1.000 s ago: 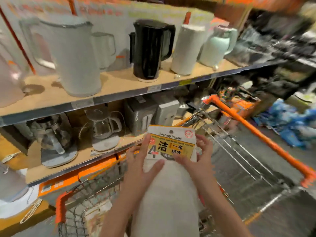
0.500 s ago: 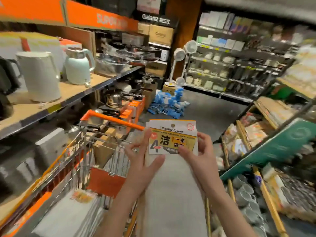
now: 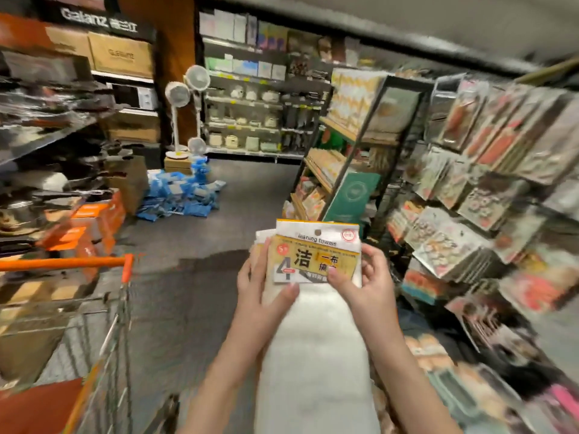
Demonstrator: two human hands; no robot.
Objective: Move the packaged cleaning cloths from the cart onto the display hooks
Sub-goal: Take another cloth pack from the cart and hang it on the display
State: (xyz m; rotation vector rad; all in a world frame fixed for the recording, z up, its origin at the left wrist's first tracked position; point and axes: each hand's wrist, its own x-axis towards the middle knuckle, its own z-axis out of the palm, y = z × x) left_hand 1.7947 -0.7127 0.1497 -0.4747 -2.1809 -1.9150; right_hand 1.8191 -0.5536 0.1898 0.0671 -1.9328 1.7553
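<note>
Both my hands hold a stack of packaged cleaning cloths (image 3: 316,339) upright in front of me: white cloth under a yellow and white header card with a hang hole. My left hand (image 3: 263,286) grips the stack's left edge with its thumb across the front. On the right edge, my right hand (image 3: 360,277) pinches the header card. The orange-handled wire cart (image 3: 103,333) stands at the lower left, apart from the packs. Display hooks hung with blurred packaged goods (image 3: 488,195) fill the right side.
A black shelf unit (image 3: 369,145) with boxed goods stands ahead on the right. Blue packs (image 3: 178,195) lie heaped on the grey floor ahead, beside standing fans (image 3: 188,98). Cookware shelves (image 3: 50,126) run along the left.
My view has swung right, from the kettle shelves and cart to the aisle and the hanging display. The packs stay in both hands, and the cart has slid to the left.
</note>
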